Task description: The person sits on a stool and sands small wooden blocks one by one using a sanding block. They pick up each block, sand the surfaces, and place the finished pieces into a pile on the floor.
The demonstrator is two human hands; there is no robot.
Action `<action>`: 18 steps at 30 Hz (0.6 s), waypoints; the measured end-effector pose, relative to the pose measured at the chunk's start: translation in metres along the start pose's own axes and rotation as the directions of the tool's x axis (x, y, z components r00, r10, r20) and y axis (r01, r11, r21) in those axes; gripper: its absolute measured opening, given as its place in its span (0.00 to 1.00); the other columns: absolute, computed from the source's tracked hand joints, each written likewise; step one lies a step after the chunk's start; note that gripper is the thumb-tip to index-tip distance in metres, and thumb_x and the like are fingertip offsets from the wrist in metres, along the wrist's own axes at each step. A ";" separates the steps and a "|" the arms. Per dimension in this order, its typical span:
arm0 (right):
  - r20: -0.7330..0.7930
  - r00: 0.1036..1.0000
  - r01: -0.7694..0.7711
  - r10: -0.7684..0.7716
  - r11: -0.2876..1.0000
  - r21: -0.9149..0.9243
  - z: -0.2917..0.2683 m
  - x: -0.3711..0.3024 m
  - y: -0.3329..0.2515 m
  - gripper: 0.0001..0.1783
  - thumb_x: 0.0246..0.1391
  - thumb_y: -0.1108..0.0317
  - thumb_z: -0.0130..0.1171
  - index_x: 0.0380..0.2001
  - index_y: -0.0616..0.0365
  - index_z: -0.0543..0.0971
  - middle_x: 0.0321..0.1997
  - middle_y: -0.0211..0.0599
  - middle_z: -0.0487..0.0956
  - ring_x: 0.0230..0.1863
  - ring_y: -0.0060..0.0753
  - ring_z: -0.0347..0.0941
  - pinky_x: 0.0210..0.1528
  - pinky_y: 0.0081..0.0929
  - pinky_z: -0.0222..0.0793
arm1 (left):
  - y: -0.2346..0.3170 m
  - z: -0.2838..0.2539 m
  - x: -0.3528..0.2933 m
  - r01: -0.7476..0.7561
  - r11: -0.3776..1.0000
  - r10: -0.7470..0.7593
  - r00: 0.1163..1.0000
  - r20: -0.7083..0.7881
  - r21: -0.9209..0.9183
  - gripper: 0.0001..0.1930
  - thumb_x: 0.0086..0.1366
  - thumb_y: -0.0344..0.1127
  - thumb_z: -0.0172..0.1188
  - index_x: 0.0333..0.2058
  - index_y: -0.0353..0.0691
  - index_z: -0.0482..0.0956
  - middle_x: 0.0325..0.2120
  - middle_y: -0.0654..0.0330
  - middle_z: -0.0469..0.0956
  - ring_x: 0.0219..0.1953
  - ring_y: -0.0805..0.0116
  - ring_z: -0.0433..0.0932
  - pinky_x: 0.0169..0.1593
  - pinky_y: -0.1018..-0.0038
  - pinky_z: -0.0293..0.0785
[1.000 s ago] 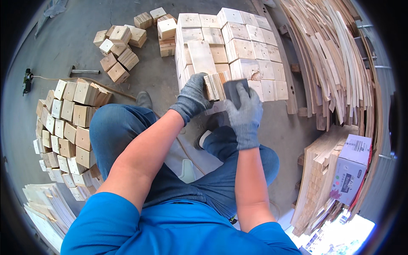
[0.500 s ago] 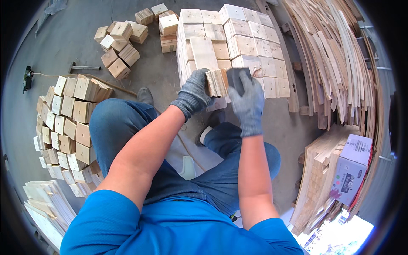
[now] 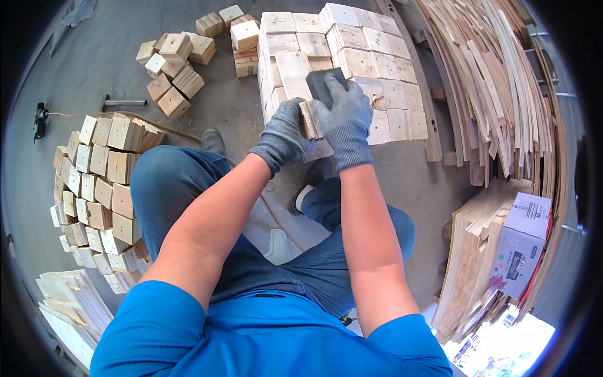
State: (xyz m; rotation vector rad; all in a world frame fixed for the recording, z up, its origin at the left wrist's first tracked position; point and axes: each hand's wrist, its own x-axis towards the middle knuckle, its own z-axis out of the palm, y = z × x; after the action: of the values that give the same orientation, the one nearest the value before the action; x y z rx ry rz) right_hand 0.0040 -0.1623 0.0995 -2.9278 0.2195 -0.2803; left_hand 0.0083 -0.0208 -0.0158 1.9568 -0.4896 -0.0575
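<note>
Both bare forearms reach forward from the lower edge, nearly parallel, above bent knees in blue trousers. The left hand [image 3: 284, 133], in a grey knit glove, curls its fingers shut around what it holds. The gloved right hand [image 3: 345, 116] lies just beside it, palm down, fingers pressed flat and slightly spread.

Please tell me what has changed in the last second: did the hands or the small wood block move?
The right hand with its dark sanding pad slid forward, away from the body, over the small wood block. The left hand kept its grip on that block, shifting only slightly. The stacked wood blocks in front and the block piles on the floor stayed put.
</note>
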 end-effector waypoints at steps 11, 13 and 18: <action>-0.034 0.999 0.041 -0.041 0.999 0.008 -0.020 -0.123 0.017 0.36 0.55 0.52 0.75 0.67 0.45 0.81 0.68 0.60 0.72 0.64 0.65 0.73 0.64 0.60 0.70 | 0.000 -0.004 0.003 0.028 0.999 -0.028 0.999 0.017 0.046 0.44 0.48 0.41 0.84 0.62 0.37 0.71 0.51 0.49 0.79 0.55 0.54 0.81 0.62 0.63 0.78; -0.069 0.996 0.059 -0.061 0.998 -0.035 -0.017 -0.128 0.019 0.36 0.55 0.51 0.74 0.67 0.45 0.81 0.69 0.60 0.71 0.63 0.65 0.73 0.63 0.61 0.70 | -0.002 -0.005 0.005 0.034 0.999 -0.036 0.998 0.048 0.031 0.44 0.48 0.41 0.85 0.62 0.37 0.71 0.52 0.49 0.79 0.55 0.53 0.81 0.62 0.63 0.78; -0.001 1.000 0.024 -0.024 0.999 -0.044 -0.028 -0.096 0.000 0.37 0.55 0.53 0.74 0.68 0.47 0.80 0.69 0.61 0.73 0.64 0.66 0.73 0.66 0.60 0.70 | 0.001 -0.004 -0.001 0.023 0.997 -0.019 0.999 -0.043 0.079 0.44 0.49 0.40 0.84 0.63 0.38 0.70 0.52 0.49 0.81 0.53 0.55 0.82 0.61 0.63 0.79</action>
State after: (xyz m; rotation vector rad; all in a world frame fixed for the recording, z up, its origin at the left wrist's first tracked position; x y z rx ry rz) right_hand -0.0953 -0.1515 0.1097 -2.9760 0.1938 -0.2855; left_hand 0.0085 -0.0178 -0.0137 2.0373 -0.4494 -0.0098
